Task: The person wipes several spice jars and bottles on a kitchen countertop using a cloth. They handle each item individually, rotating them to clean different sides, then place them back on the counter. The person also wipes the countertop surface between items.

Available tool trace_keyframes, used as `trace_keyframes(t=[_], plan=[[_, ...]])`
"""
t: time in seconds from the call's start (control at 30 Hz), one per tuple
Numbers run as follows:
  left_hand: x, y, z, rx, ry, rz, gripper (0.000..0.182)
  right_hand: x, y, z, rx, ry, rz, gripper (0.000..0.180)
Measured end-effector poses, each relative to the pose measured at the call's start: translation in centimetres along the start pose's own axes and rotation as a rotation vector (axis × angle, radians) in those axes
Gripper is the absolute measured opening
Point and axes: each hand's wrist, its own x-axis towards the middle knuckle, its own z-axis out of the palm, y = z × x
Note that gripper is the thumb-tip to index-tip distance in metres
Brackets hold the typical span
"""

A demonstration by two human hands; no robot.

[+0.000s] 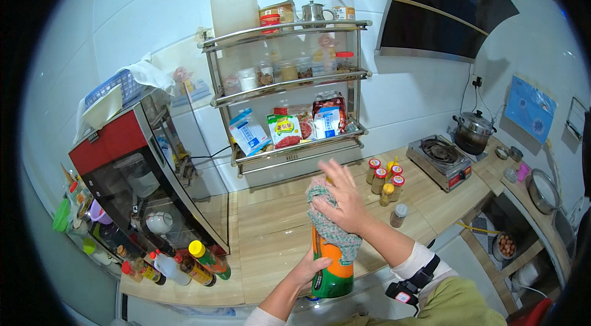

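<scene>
An orange and green bottle [333,275] is held tilted over the front edge of the wood-look counter [277,243]. My left hand [314,268] grips it around its lower part. A pink and green cloth [339,238] drapes over the bottle's upper part and hides its top. Over that top my right hand [339,196] presses the cloth, its fingers partly spread and slightly blurred. Several red-lidded jars [378,180] and a yellow-topped shaker [387,194] stand to the right of my right hand, with a pale-lidded jar [399,215] nearer the front.
Several sauce bottles [196,270] stand at the counter's left front, beside a red and black cabinet [152,183]. A metal rack [295,143] with jars and food packets hangs on the wall. A gas stove [438,159] and a lidded pot [473,132] occupy the back right.
</scene>
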Motion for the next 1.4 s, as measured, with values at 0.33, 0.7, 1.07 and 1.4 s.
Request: trace_keyframes(t=[0.33,0.7,1.07,1.4], plan=[[-2.2,0.7,-1.3,0.206,0.123,-0.117,0.089,-0.7,-1.0,0.8,0.09,-0.235,-0.305,0.032],[-2.3,1.1,-1.4,0.176,0.243,-0.006,0.088,-4.7,-1.4,3.8,0.282,-0.017,-0.2,0.041],[-1.8,0.6,-1.5,-0.039,0.293,0.143,0.104,-3.0,-0.1,4.2,1.28,-0.179,1.102,0.053],[-1.2,1.7,-1.8,0.615,0.323,0.243,0.112,-1.6,1.1,5.7,1.029,-0.169,0.954,0.05]])
